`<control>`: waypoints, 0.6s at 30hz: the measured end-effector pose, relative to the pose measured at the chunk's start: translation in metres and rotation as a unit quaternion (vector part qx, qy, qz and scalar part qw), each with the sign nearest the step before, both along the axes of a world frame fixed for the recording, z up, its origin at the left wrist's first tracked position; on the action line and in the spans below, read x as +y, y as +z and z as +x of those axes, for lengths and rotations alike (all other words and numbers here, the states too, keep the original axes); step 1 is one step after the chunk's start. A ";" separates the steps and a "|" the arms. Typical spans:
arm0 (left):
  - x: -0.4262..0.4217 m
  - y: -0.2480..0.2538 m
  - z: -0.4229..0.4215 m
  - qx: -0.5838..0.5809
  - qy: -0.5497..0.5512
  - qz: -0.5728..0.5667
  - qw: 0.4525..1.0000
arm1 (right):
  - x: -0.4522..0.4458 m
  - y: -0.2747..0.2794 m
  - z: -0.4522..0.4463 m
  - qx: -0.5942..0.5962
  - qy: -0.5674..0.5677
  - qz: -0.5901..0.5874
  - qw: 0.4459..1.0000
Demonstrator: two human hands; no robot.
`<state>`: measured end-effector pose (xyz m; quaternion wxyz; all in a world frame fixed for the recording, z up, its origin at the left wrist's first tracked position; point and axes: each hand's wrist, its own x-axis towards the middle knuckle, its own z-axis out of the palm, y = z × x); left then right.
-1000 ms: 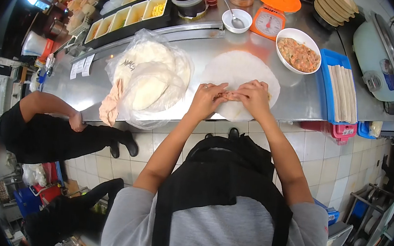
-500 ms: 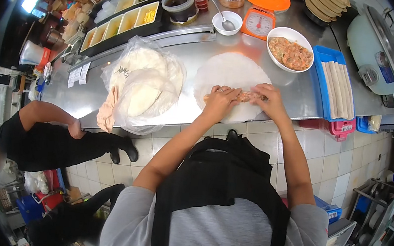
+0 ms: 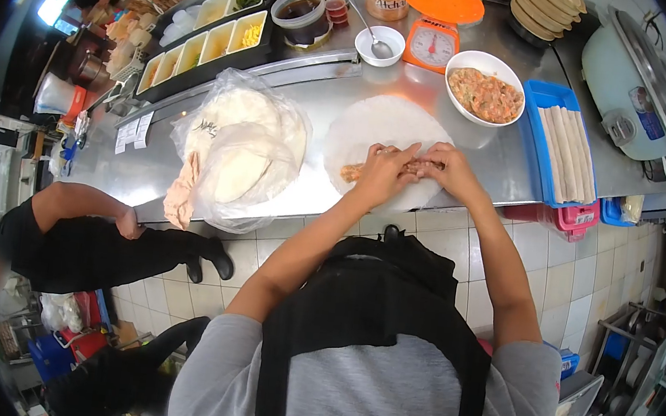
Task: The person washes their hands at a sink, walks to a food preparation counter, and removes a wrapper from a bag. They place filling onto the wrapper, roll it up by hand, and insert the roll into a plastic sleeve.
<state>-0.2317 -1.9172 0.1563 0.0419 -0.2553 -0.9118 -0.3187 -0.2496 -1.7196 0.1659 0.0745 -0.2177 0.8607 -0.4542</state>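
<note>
A round, thin white wrapper [image 3: 358, 121] lies on the steel counter in front of me. Across its lower half runs a strip of orange-pink minced filling [image 3: 350, 172], its left end bare and the rest partly under my hands. My left hand [image 3: 386, 170] is closed over the middle of the strip, fingers pressed on the filling. Close beside it, my right hand [image 3: 449, 171] pinches the strip's right end. Both hands nearly touch. Beyond the wrapper stands a white bowl [image 3: 456, 56] of the same minced mixture.
Plastic-bagged wrappers [image 3: 247, 138] lie left. An orange scale [image 3: 433, 46] and a small white bowl [image 3: 378, 60] with a spoon stand behind. A blue tray [image 3: 536, 140] of long white rolls and a rice cooker [image 3: 621, 92] are right. Another person [image 3: 86, 239] stands at left.
My left hand has slid right along the filling, uncovering its left end. My right hand has come slightly left, closer to the other hand.
</note>
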 end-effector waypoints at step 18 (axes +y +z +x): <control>-0.048 0.031 -0.019 0.068 0.012 -0.128 0.989 | -0.032 0.027 -0.040 0.076 -0.119 0.220 0.965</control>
